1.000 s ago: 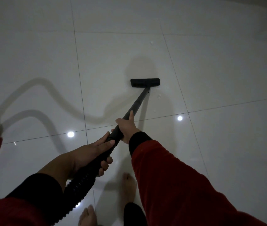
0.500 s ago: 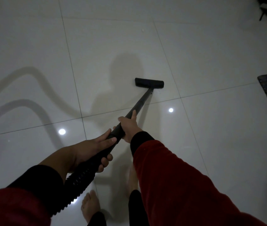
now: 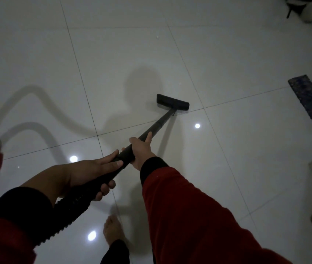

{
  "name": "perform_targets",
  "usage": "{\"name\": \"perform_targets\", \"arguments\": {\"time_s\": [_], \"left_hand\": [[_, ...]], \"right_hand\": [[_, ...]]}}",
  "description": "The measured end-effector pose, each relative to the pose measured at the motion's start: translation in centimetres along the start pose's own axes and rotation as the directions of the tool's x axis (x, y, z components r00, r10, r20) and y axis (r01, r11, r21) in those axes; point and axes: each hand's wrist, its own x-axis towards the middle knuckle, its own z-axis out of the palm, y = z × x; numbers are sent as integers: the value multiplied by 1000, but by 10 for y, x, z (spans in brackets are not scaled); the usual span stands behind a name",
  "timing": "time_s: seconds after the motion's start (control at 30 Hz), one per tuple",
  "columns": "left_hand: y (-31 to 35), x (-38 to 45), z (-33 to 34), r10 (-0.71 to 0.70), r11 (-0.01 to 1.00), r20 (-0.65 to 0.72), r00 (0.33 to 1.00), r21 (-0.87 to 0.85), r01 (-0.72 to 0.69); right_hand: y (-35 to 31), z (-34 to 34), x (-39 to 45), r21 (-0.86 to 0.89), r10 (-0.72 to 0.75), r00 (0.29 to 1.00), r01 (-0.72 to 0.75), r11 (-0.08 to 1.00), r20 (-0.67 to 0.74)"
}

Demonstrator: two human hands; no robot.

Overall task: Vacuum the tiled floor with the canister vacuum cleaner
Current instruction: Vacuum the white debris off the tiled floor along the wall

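Clearly, the job was under way and not finished. Both hands were closed around the black wand (image 3: 157,126) of the vacuum cleaner. The right hand (image 3: 141,149) gripped it higher up the tube, and the left hand (image 3: 92,174) gripped it lower down, just where the bumpy hose (image 3: 63,216) began. The flat black floor head (image 3: 172,102) sat on the shiny white tiled floor (image 3: 227,54), right beside a thin line between two tiles. A few tiny pale specks (image 3: 157,36) lay on the tiles farther away, so that part probably needed cleaning. I could not tell how much floor was already clean, because it all looked much the same. A dark mat (image 3: 310,100) lay well apart on the right. One bare foot (image 3: 112,230) stood on the tile below the hands.
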Motion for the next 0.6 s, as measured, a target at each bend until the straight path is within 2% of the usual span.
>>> {"name": "perform_targets", "arguments": {"time_s": [0.3, 0.6], "left_hand": [[-6, 13, -3, -53, 997, -1, 999, 53, 53], [22, 89, 11, -17, 1000, -3, 1000, -3, 17]], "right_hand": [[21, -11, 16, 38, 32, 999, -31, 999, -27], [-31, -39, 85, -106, 27, 999, -31, 994, -39]]}}
